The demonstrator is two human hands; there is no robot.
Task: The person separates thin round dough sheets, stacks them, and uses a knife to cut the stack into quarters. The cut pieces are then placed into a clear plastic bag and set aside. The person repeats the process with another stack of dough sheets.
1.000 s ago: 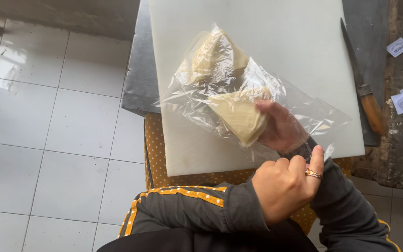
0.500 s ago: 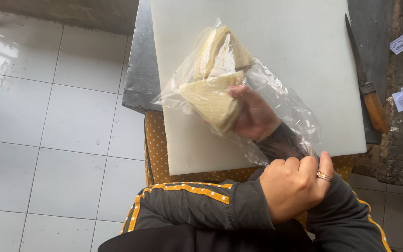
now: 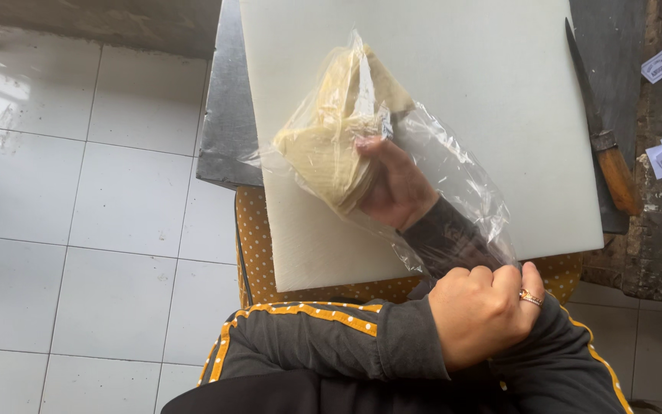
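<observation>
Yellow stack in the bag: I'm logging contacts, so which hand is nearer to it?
Right. The right hand is inside the clear bag, gripping the stack; the left hand is apart from it, holding the bag's mouth at the right wrist.

Soft even daylight, glare on plastic bag (image 3: 453, 165), sharp focus

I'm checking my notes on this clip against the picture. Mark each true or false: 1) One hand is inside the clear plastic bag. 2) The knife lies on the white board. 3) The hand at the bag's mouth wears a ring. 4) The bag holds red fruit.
1) True: the right hand is inside the clear plastic bag, gripping pale yellow folded sheets.
2) False: the knife lies beside the white board, on the dark surface to its right.
3) True: the left hand wears a ring.
4) False: it holds the pale yellow sheets.
</observation>
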